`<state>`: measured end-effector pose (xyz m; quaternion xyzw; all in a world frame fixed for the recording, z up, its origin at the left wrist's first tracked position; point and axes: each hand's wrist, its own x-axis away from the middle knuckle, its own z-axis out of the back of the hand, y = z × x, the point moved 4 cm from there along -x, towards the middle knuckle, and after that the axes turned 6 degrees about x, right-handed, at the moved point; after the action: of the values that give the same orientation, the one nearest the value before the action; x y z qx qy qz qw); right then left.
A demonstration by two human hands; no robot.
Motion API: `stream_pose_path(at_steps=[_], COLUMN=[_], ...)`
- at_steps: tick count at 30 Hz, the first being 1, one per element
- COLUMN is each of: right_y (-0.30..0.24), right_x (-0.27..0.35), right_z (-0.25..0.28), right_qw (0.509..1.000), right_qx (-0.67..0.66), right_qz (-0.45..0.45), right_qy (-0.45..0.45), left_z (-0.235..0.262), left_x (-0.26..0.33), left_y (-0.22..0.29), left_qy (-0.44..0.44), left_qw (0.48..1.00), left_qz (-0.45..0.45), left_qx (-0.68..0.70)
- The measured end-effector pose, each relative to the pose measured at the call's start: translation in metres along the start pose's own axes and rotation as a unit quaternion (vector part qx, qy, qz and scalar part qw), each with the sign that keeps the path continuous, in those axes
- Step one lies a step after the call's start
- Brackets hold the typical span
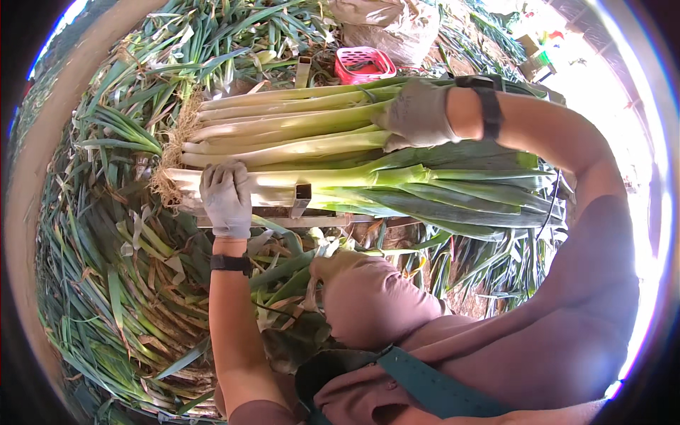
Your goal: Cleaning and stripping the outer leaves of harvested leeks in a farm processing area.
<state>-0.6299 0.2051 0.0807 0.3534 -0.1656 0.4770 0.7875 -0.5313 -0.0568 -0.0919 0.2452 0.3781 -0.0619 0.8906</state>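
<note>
A row of long leeks (283, 129) lies crosswise in front of me, white shafts and stringy roots (183, 134) to the left, green leaves (460, 202) to the right. My left hand (227, 198), in a grey glove, curls its fingers over the nearest leek's white shaft close to the roots. Farther off and to the right, my gloved right hand (419, 117) grips the leeks where white turns to green; its fingertips are partly hidden. Under the leeks is a metal frame (326, 222) with an upright square-tube post (302, 200) at its near side.
A second post (303, 72) stands on the far side, beside a pink plastic basket (365, 65). Crumpled plastic sacking (393, 28) lies behind it. Heaped leeks (142, 304) fill the near left, and loose leaves (227, 42) cover the far left. My bent knee (375, 297) is close below the frame.
</note>
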Motion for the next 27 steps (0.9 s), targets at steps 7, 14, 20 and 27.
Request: stream_pose_path(at_steps=[7,14,20,27], right_y=[-0.009,-0.016,-0.022,-0.020], right_x=[-0.009,-0.008,-0.011,0.040], right_z=[-0.032,-0.061,-0.064,-0.008], right_qw=[0.971,0.960,0.977,0.972], right_qx=[-0.211,-0.157,-0.095,-0.206], right_qz=[0.113,0.118,0.057,-0.073], right_qy=[-0.007,0.202,0.180,0.089], left_z=[0.007,0.006,-0.019,-0.035], left_x=[-0.009,-0.044,-0.043,-0.035], left_y=[0.009,-0.022,-0.034,-0.046], left_qy=[0.005,-0.164,-0.183,-0.152], left_qw=[1.000,0.962,0.971,0.974], left_qz=[0.000,0.206,0.151,0.154], left_qx=[-0.027,0.077,-0.001,-0.059])
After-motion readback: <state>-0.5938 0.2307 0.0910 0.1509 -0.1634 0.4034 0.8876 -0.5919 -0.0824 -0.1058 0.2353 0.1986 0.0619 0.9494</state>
